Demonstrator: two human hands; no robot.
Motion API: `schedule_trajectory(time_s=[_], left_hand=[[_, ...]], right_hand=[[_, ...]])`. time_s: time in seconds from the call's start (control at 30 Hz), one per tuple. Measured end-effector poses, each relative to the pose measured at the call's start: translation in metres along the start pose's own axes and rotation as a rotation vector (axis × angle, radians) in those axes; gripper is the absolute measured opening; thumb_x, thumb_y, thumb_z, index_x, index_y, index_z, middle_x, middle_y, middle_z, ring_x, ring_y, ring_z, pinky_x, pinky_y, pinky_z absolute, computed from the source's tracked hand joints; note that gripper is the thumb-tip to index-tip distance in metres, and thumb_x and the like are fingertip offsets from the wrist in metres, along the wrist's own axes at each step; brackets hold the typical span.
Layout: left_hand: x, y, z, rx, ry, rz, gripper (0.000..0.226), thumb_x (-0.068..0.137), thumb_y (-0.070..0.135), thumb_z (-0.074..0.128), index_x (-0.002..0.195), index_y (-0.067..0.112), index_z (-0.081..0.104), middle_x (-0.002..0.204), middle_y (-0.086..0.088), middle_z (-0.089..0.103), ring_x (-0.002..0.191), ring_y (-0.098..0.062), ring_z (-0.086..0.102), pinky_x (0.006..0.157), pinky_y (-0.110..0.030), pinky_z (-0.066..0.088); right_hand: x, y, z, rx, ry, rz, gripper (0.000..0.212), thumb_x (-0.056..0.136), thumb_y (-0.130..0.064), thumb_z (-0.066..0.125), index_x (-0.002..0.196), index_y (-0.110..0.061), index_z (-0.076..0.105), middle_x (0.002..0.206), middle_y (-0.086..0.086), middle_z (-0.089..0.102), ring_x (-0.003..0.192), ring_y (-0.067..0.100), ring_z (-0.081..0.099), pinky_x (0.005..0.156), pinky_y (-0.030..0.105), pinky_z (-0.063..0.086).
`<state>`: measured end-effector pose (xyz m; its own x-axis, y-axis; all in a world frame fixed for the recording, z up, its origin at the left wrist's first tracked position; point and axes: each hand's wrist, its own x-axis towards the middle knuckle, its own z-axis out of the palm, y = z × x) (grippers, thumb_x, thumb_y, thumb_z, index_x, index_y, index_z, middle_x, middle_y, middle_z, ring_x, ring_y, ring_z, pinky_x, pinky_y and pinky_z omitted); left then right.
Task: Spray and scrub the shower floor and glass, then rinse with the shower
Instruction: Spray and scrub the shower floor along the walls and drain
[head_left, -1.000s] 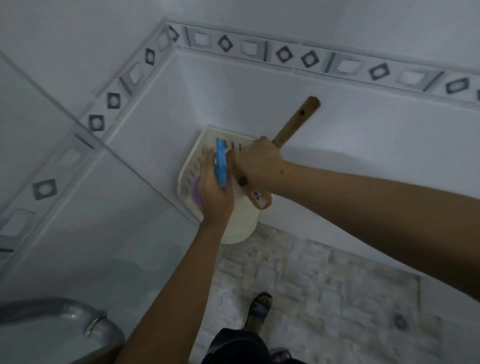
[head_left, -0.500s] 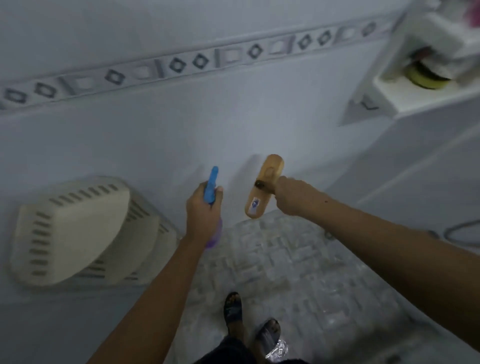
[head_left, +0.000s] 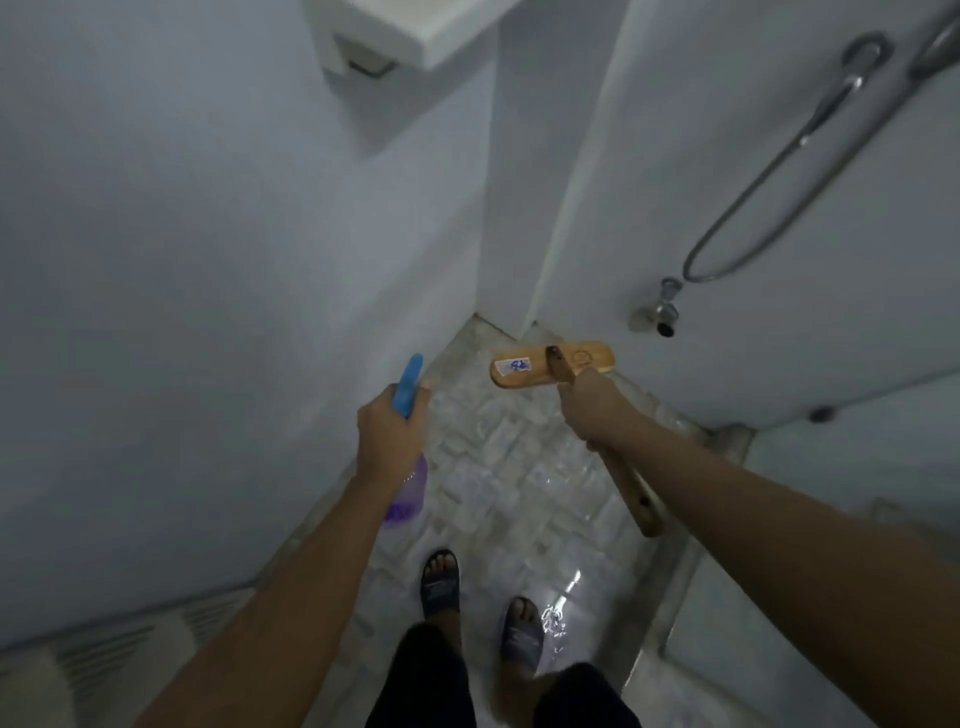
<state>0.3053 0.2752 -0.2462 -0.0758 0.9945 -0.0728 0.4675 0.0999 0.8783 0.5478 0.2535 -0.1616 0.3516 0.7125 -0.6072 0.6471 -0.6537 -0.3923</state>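
Floor (head_left: 498, 467) tiles glisten wet through lower centre. Left hand (head_left: 387, 436) grips the bottle (head_left: 408, 387) at centre-left; right hand (head_left: 592, 410) wraps the brush (head_left: 524, 375) handle, its head just right of centre.

Both bare arms reach forward and down, the left hand (head_left: 392, 434) wrapped round the neck of a spray bottle (head_left: 408, 387) with one fingertip showing beside its nozzle, the right hand (head_left: 592, 408) clenched, knuckles up, on the handle of a wooden brush (head_left: 530, 369).
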Motion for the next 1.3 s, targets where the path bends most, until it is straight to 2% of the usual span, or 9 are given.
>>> schedule_trajectory(time_s=[0.07,0.13,0.27,0.53,0.77,0.87,1.07,1.17,1.3], left_hand=[[0.019,-0.029,0.033,-0.004,-0.047,-0.011,0.051,0.098,0.028,0.064,0.055,0.021,0.037,0.051,0.006,0.040,0.046,-0.006,0.035,0.046,-0.018,0.030],[0.038,-0.067,0.066,0.005,-0.075,-0.019,0.054,0.098,0.026,0.064,0.054,0.023,0.034,0.050,0.009,0.039,0.046,-0.005,0.035,0.046,-0.018,0.030],[0.077,-0.157,0.118,0.071,-0.100,-0.060,0.052,0.097,0.031,0.065,0.054,0.021,0.038,0.051,0.005,0.043,0.047,-0.012,0.041,0.048,-0.026,0.036],[0.134,-0.355,0.219,0.151,-0.242,-0.033,0.050,0.089,0.053,0.069,0.075,0.004,0.063,0.067,-0.017,0.064,0.061,-0.030,0.063,0.060,-0.044,0.054],[0.158,-0.489,0.293,0.141,-0.232,-0.053,0.036,0.089,0.042,0.073,0.085,0.007,0.071,0.062,-0.005,0.063,0.057,-0.022,0.062,0.059,-0.040,0.055],[0.161,-0.525,0.312,0.134,-0.194,-0.070,0.035,0.088,0.043,0.074,0.082,0.009,0.068,0.067,-0.006,0.066,0.060,-0.021,0.065,0.059,-0.035,0.054],[0.158,-0.546,0.317,0.143,-0.097,-0.028,0.035,0.088,0.033,0.077,0.068,0.008,0.061,0.056,0.001,0.055,0.049,-0.010,0.050,0.050,-0.025,0.043],[0.161,-0.546,0.315,0.172,-0.046,0.006,0.043,0.090,0.028,0.074,0.059,0.007,0.054,0.051,-0.002,0.050,0.045,-0.015,0.046,0.047,-0.026,0.037],[0.166,-0.550,0.310,0.140,-0.008,-0.015,0.043,0.090,0.034,0.074,0.065,0.000,0.063,0.057,-0.011,0.061,0.047,-0.027,0.060,0.044,-0.034,0.050]], right_hand=[[0.038,0.024,0.022,0.023,-0.003,0.094,0.029,0.104,-0.020,0.041,0.119,0.005,0.048,0.091,0.019,0.063,0.058,0.029,0.059,0.045,0.039,0.054],[0.082,0.049,0.053,0.097,0.034,0.150,0.031,0.104,-0.026,0.043,0.118,0.001,0.046,0.087,0.018,0.061,0.059,0.029,0.061,0.038,0.032,0.049],[0.160,0.086,0.118,0.156,0.031,0.205,0.024,0.104,-0.023,0.044,0.110,-0.001,0.047,0.081,0.017,0.059,0.054,0.027,0.059,0.040,0.034,0.052],[0.323,0.156,0.289,0.126,-0.029,0.126,0.027,0.104,-0.029,0.043,0.109,-0.003,0.045,0.086,0.014,0.054,0.059,0.029,0.059,0.035,0.028,0.043],[0.448,0.200,0.407,0.025,-0.051,0.059,0.019,0.102,-0.025,0.046,0.099,-0.007,0.046,0.094,0.013,0.055,0.065,0.029,0.060,0.038,0.031,0.048],[0.476,0.210,0.441,-0.013,-0.069,0.039,0.013,0.101,-0.016,0.046,0.104,-0.004,0.050,0.098,0.016,0.059,0.074,0.032,0.062,0.046,0.038,0.055],[0.489,0.222,0.472,-0.041,-0.085,0.004,0.024,0.101,-0.020,0.047,0.114,-0.001,0.054,0.106,0.019,0.063,0.076,0.032,0.064,0.035,0.029,0.047],[0.489,0.219,0.475,-0.031,-0.084,0.011,0.025,0.102,-0.023,0.046,0.114,-0.004,0.054,0.106,0.017,0.063,0.077,0.031,0.065,0.039,0.030,0.050],[0.489,0.213,0.476,-0.032,-0.091,-0.002,0.029,0.101,-0.025,0.048,0.115,-0.001,0.054,0.108,0.018,0.063,0.080,0.032,0.067,0.051,0.037,0.059]])
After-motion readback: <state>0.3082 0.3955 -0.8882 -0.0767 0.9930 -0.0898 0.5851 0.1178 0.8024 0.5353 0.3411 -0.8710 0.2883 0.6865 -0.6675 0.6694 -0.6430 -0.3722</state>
